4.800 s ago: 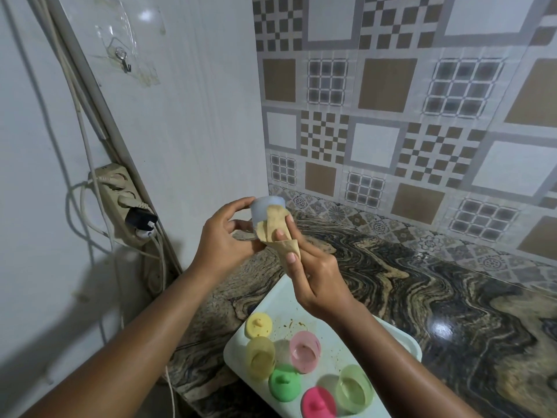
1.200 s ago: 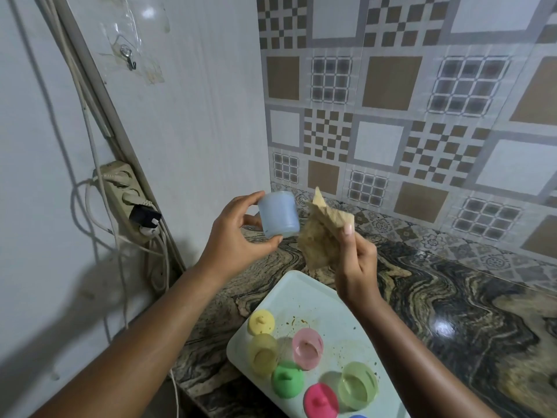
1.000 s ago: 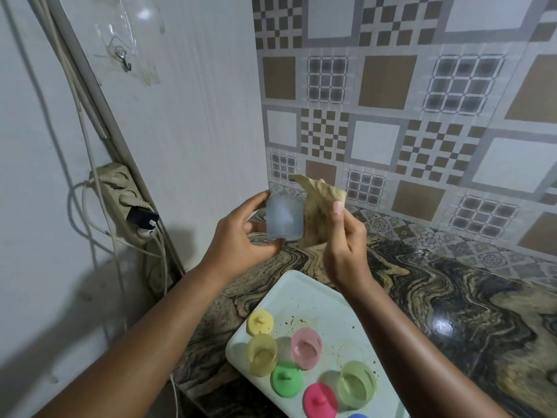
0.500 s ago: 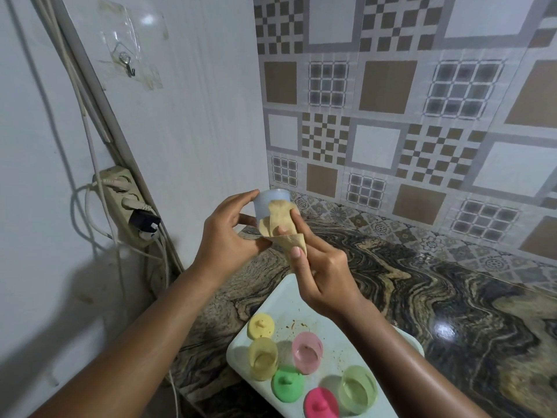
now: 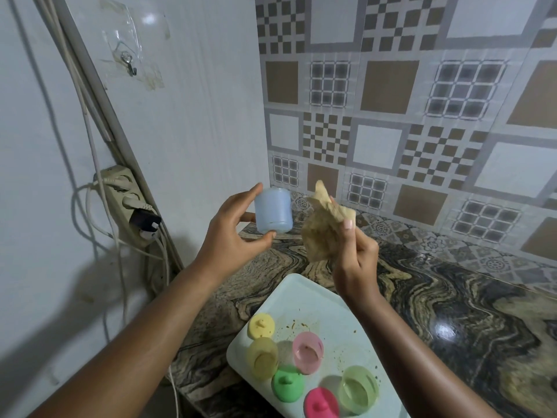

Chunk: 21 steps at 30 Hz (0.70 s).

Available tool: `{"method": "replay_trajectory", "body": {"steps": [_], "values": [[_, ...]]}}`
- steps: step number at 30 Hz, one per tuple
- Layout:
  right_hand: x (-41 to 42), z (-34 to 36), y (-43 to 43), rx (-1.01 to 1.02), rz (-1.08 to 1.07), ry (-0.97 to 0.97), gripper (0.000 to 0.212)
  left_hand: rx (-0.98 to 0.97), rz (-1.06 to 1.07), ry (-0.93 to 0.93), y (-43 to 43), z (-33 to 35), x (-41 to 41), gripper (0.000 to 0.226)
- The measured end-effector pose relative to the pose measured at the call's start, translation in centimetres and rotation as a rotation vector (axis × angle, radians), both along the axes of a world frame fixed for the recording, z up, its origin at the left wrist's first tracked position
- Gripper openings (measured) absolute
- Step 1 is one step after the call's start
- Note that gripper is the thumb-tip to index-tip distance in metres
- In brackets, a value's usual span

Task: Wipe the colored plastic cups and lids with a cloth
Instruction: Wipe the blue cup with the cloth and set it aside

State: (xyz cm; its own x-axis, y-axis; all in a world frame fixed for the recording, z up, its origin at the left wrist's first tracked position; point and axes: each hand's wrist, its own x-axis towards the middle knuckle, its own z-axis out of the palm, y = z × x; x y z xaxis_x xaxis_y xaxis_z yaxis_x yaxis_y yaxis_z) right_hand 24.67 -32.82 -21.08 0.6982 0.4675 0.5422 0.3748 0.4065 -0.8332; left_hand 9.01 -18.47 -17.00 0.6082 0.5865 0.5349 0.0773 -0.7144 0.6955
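My left hand (image 5: 230, 236) holds a pale blue plastic cup (image 5: 272, 210) upside down between thumb and fingers, above the counter. Just to its right, my right hand (image 5: 355, 260) grips a crumpled tan cloth (image 5: 322, 230), a small gap away from the cup. Below on a white tray (image 5: 304, 297) stand a yellow cup (image 5: 262, 359), a pink cup (image 5: 308, 352) and a light green cup (image 5: 358, 390), with a yellow lid (image 5: 261, 325), a green lid (image 5: 287, 386) and a pink lid (image 5: 321, 404) beside them.
The tray lies on a dark marbled counter (image 5: 452, 312) near its left corner, with brown specks on it. A power strip (image 5: 129, 206) with plugs and hanging cables is on the white wall to the left. Patterned tiles back the counter.
Half a second ago the cloth was pushed into the blue cup. Now my right hand has pulled the cloth out to the right, and my left hand has turned the cup.
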Motion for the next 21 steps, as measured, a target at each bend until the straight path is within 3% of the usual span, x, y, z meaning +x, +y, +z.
{"method": "replay_trajectory", "body": {"steps": [4,7,16,21], "values": [[0.0,1.5,0.9,-0.018,0.03,-0.053,0.044,-0.016,-0.009,-0.015,-0.6,0.2,0.2,0.083],[-0.4,2.6,1.5,-0.05,0.056,-0.143,0.046,-0.067,-0.048,-0.027,-1.4,0.7,0.5,0.08],[-1.2,2.8,1.5,-0.225,0.109,-0.612,0.043,-0.051,-0.028,-0.061,-1.6,1.7,0.7,0.07],[-1.4,1.3,0.9,-0.221,0.167,-0.696,0.041,-0.068,0.034,-0.068,-0.9,1.1,0.4,0.081]]}}
